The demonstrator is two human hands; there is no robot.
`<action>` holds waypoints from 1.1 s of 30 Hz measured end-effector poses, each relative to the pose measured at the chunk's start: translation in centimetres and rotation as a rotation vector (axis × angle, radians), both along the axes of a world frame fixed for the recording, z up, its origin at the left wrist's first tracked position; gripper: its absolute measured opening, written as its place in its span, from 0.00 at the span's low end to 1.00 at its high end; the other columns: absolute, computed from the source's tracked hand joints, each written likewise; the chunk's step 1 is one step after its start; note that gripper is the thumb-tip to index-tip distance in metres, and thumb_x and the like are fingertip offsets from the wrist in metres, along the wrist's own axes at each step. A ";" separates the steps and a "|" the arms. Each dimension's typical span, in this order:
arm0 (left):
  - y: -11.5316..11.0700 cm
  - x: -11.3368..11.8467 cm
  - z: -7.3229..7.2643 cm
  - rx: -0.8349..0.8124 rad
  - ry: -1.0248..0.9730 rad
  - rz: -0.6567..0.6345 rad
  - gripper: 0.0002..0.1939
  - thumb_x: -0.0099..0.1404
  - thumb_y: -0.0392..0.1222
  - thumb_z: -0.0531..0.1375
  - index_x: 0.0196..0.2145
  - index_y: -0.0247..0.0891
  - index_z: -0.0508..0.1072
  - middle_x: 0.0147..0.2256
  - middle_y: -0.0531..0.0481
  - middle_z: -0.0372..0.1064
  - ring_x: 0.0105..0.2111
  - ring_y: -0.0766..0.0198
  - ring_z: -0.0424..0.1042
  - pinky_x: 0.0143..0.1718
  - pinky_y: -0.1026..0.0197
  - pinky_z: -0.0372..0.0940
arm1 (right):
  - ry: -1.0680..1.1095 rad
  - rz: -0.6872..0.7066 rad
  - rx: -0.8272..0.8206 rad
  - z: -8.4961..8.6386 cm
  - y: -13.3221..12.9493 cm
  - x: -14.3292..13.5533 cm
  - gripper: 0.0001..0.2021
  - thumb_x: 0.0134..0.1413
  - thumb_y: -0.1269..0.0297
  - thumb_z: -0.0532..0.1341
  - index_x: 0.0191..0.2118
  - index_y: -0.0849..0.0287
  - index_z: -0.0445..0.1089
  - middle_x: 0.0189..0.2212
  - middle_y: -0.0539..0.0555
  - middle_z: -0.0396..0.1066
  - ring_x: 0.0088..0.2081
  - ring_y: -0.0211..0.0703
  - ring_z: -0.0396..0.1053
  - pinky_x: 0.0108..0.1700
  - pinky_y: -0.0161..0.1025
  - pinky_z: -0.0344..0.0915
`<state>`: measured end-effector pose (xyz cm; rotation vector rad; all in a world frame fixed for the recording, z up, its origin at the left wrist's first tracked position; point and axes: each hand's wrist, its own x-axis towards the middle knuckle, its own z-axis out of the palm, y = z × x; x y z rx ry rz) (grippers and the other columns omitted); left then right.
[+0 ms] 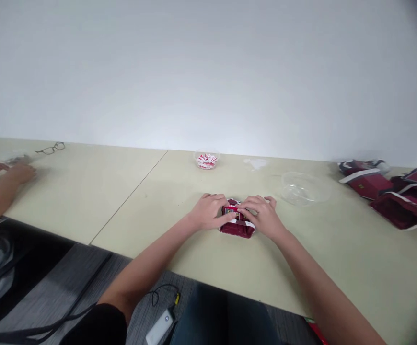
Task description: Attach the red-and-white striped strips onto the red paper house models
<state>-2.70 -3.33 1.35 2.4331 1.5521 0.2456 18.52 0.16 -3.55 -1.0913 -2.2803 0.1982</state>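
In the head view a small maroon fabric pouch with white trim lies on the table in front of me. My left hand grips its left side, with the thumb laid across the top. My right hand is closed at its upper right part, thumb and fingers pinched at the edge. Between the hands shows a red strip and a patch with dark and gold marks. My fingers hide much of the pouch's top.
A clear bowl of red-and-white striped pieces stands at the back. Right of it are white scraps and a clear plastic container. Maroon pouches pile up at right. Glasses and a co-worker's hands are at left.
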 end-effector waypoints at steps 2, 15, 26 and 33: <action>-1.0 1.7 0.6 0.007 0.042 0.114 0.42 0.54 0.77 0.50 0.45 0.34 0.69 0.45 0.45 0.62 0.49 0.63 0.62 0.61 0.51 0.54 | 0.006 -0.031 0.011 -0.3 -0.2 -0.1 0.15 0.65 0.56 0.52 0.37 0.48 0.76 0.41 0.52 0.73 0.44 0.47 0.68 0.49 0.50 0.48; -2.4 3.4 -1.4 0.086 0.148 0.382 0.32 0.58 0.65 0.53 0.52 0.40 0.63 0.52 0.43 0.55 0.54 0.57 0.54 0.58 0.49 0.58 | 0.338 -0.232 -0.045 -1.9 0.3 1.2 0.21 0.61 0.48 0.51 0.45 0.56 0.73 0.45 0.58 0.71 0.42 0.48 0.69 0.51 0.50 0.54; -3.2 -23.2 2.2 0.265 0.428 1.208 0.32 0.63 0.58 0.50 0.61 0.44 0.55 0.60 0.44 0.46 0.60 0.51 0.49 0.60 0.45 0.52 | 0.094 -0.174 -0.003 -3.3 0.4 0.4 0.17 0.61 0.52 0.52 0.49 0.50 0.71 0.48 0.55 0.68 0.49 0.50 0.67 0.50 0.51 0.51; 0.7 -16.5 0.7 0.153 0.206 0.974 0.33 0.64 0.61 0.48 0.63 0.47 0.52 0.62 0.46 0.44 0.61 0.56 0.51 0.63 0.45 0.52 | -0.099 -0.104 -0.022 -3.2 4.1 -3.9 0.18 0.61 0.55 0.51 0.52 0.52 0.68 0.50 0.59 0.68 0.50 0.55 0.65 0.49 0.55 0.54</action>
